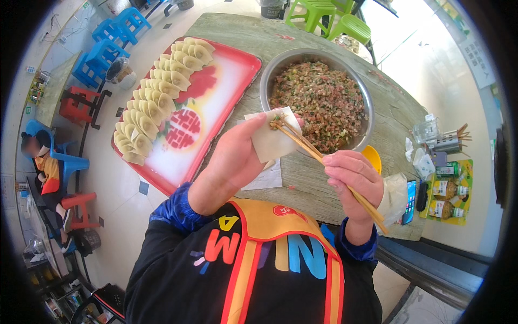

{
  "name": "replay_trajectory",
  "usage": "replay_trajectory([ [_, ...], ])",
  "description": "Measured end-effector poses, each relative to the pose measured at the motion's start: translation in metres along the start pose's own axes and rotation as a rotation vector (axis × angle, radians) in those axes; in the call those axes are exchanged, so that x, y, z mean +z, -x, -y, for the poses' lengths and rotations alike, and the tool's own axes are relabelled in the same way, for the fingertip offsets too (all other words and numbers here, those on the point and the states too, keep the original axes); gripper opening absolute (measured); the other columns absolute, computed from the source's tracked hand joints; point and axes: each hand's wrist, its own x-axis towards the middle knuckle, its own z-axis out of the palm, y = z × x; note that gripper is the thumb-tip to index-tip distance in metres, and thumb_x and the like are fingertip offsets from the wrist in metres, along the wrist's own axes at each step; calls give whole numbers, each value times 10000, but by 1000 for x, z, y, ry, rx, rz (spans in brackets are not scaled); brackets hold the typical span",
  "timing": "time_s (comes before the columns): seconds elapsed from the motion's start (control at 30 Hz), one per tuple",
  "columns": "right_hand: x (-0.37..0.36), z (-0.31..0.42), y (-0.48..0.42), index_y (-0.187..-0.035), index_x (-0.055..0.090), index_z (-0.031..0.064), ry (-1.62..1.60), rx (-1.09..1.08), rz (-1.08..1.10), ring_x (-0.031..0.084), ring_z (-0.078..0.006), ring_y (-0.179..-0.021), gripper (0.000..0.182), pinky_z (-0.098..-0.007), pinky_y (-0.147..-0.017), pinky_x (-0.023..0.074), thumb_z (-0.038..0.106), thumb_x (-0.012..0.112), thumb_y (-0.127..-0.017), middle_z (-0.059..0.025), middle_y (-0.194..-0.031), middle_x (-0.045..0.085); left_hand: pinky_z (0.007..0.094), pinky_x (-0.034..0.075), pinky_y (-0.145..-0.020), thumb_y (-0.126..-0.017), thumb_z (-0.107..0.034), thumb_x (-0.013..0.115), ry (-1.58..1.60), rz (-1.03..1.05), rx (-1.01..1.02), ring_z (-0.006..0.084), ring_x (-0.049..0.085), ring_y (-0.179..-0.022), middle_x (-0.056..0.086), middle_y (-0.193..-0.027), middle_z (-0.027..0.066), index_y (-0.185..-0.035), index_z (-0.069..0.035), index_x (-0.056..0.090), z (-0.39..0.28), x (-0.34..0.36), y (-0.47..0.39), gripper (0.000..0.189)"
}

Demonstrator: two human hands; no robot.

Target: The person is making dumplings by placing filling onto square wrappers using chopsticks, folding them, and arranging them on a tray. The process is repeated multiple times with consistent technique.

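Observation:
A square dough wrapper [272, 141] lies across the fingers of my left hand [238, 150], its thumb on the upper left corner. My right hand [356, 178] grips a pair of wooden chopsticks [356, 194], whose tips touch a small dab of filling [276, 121] near the wrapper's top edge. Just beyond, a steel bowl [267, 89] holds a heap of minced meat filling [319, 101] with green bits. To the left, folded wontons [151, 101] stand in rows along the left side of a red-rimmed tray [251, 65]. More wrappers [269, 176] lie on the table below my left hand, partly hidden.
On the wooden table [226, 26], a yellow dish [371, 158], a plastic bag [394, 194], a phone [409, 202], a glass mug [425, 130] and a metal chopstick holder [447, 141] sit at right. Plastic stools [313, 14] stand beyond. Another person [48, 170] sits at far left.

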Motion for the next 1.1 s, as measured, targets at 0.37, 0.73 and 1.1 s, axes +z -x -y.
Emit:
replay_trajectory([
  [0.37,-11,-11,20,-1028,713,-65,-318,170,-238,714,-309,-961,189,-400,-845,607,113,676,-978,-222,-1093,725,450,469,-1122,-1105,-239,400,35,-39,19,316,613,-1278,609,-1387,211,-1440,68,490,0,-15,-3,463],
  [0.73,6,-24,29,-1105,685,-73,-683,341,-380,700,-301,-988,212,-420,-780,637,84,560,-1038,-251,-1162,672,447,463,-1133,-1106,-260,387,41,39,4,308,592,-1306,595,-1405,203,-1462,61,475,-2,-4,4,487],
  [1.1,9,-27,35,-1119,675,-69,-600,378,-385,691,-305,-985,207,-428,-778,640,90,570,-1039,-247,-1156,671,427,491,-1096,-1102,-258,427,-2,35,12,284,614,-1276,624,-1377,173,-1444,32,516,-2,-5,6,457],
])
